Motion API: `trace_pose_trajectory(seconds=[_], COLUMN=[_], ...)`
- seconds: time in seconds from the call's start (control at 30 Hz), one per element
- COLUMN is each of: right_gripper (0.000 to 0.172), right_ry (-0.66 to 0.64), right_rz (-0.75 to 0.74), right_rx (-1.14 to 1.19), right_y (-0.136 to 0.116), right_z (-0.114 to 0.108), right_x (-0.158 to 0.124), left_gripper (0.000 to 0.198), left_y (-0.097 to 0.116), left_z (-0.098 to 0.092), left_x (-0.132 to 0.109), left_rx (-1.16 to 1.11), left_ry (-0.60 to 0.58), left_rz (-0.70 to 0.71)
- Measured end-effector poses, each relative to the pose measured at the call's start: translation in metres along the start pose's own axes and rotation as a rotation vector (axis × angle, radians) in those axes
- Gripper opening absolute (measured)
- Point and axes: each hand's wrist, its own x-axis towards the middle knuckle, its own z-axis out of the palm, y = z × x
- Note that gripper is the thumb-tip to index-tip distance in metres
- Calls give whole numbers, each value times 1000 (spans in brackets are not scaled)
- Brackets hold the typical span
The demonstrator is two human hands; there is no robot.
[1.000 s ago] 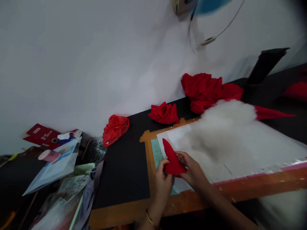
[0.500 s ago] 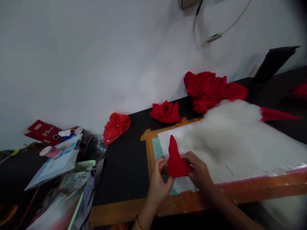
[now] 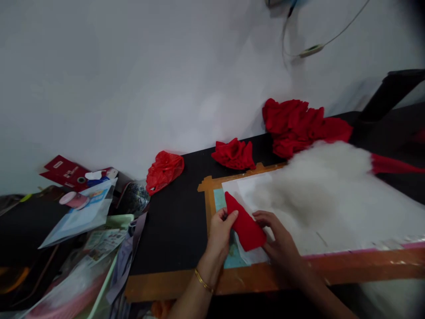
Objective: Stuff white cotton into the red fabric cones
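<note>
A red cone-shaped cloth piece [image 3: 246, 227] is tilted, with its narrow tip up and to the left and its wide end at the lower right. My left hand [image 3: 221, 228] pinches it near the tip, thumb on top. At the wide end, my right hand [image 3: 279, 239] has its curved fingers at the right edge, and its thumb is partly hidden by the cloth. Beyond the right hand lies a large heap of white fluffy stuffing [image 3: 318, 190]. What is inside the cloth piece cannot be seen.
Behind are a small stack of red cloth pieces [image 3: 234, 154], a larger red pile [image 3: 299, 126] and a red plastic bag [image 3: 165, 170]. Another red pointed piece [image 3: 395, 165] touches the stuffing. A green-rimmed bin [image 3: 109, 270] stands left of the black table [image 3: 172, 230]. A black stand [image 3: 392, 95] rises at the right.
The red cloth piece has turned from tip-up to leaning left. My left hand has shifted from its lower edge toward the tip. My right hand's fingers have loosened at the wide end.
</note>
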Motion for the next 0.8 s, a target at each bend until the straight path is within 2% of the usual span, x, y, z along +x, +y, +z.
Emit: trace_pose_trajectory(seconds=[0.1, 0.17, 0.27, 0.37, 0.43, 0.53, 0.63, 0.7, 0.8], right_gripper=[17, 14, 21, 24, 37, 54, 53, 54, 62], right_ry=[140, 144, 94, 52, 52, 50, 42, 87, 106], right_rz=[25, 9, -52, -47, 0, 165, 294, 332, 293], right_rx=[-134, -195, -216, -192, -137, 14, 99, 80, 12], right_y=[-3, -7, -14, -16, -13, -9, -8, -7, -6], right_z=[-6, -6, 1, 8, 10, 8, 7, 9, 15], right_x=[-6, -10, -12, -10, -8, -5, -5, -7, -10], left_gripper=[39, 39, 38, 38, 37, 37, 35, 34, 34], left_y=[1, 0, -5, -11, -15, -17, -18, -18, -18], left_z=[-2, -1, 3, 9, 12, 14, 15, 16, 15], left_x=[4, 4, 0, -6, -11, -16, -20, -21, -20], left_rx=[-65, -100, -138, -133, -89, -41, -33, -25, 14], left_ry=[49, 61, 82, 88, 49, -13, -50, -66, -88], left_rz=[-24, -45, -23, 8, 8, -6, -21, -18, 13])
